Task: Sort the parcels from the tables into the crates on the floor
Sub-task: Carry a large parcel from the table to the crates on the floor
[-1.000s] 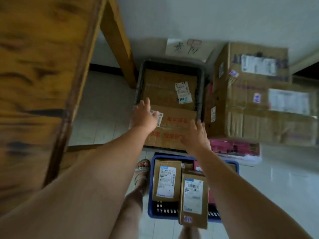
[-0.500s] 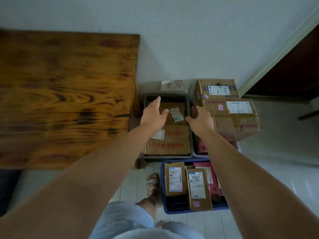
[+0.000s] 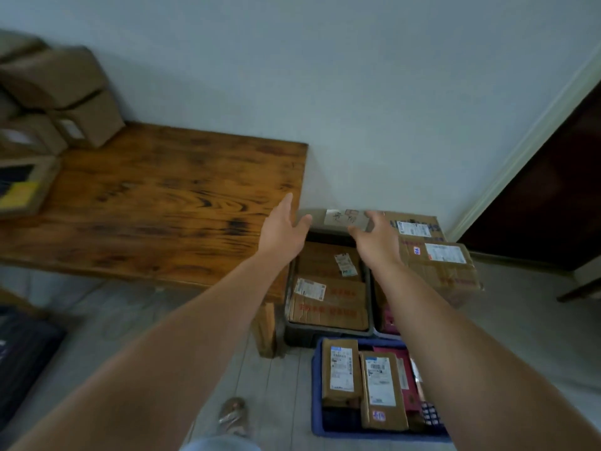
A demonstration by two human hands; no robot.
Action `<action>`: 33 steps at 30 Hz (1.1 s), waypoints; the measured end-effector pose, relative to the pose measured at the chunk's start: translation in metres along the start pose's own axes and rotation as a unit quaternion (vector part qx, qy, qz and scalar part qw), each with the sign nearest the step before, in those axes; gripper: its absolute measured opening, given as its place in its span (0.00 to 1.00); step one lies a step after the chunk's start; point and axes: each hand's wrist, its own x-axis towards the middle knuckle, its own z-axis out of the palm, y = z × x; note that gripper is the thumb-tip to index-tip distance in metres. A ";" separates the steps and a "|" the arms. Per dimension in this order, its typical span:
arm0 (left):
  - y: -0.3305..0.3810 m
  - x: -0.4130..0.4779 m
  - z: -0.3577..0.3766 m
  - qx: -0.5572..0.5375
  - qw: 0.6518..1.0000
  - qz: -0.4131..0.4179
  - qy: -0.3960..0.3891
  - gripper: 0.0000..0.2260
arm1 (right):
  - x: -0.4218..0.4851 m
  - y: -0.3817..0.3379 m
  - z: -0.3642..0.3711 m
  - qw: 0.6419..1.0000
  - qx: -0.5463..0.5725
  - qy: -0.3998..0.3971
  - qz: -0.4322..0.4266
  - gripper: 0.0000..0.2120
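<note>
Pale wall (image 3: 325, 92) and grey tiled floor (image 3: 130, 320) frame a sorting corner beside a wooden desk (image 3: 162, 206). The left hand (image 3: 286, 234) and right hand (image 3: 374, 242) hover empty, fingers spread, above a dark crate (image 3: 294, 336) already filled to its rim by two brown cartons (image 3: 328, 301). More parcels (image 3: 55, 92) wait stacked at the desk's far left end, well apart from the hands. Likely trouble: the large boxes (image 3: 439, 265) piled to the right appear to overhang their crate and could slide if nudged, and the desk stack may topple if a lower box is pulled. A blue crate (image 3: 317, 385) in front holds small parcels (image 3: 379, 382) with white barcode labels (image 3: 341, 369). Red print (image 3: 344, 292) crosses the cartons, and a handwritten paper sign (image 3: 341, 219) leans at the wall; none of it reads clearly.
</note>
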 end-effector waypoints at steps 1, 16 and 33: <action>0.000 -0.003 -0.010 -0.013 1.000 -0.002 0.005 0.27 | -0.005 -0.009 0.001 1.000 -0.002 -0.002 -0.012 0.25; -0.108 0.036 -0.260 -0.050 0.988 -0.009 0.149 0.25 | -0.056 -0.199 0.184 0.988 0.022 -0.050 -0.146 0.23; -0.271 0.166 -0.509 -0.033 0.976 -0.044 0.211 0.24 | -0.025 -0.376 0.450 0.978 0.050 -0.127 -0.160 0.25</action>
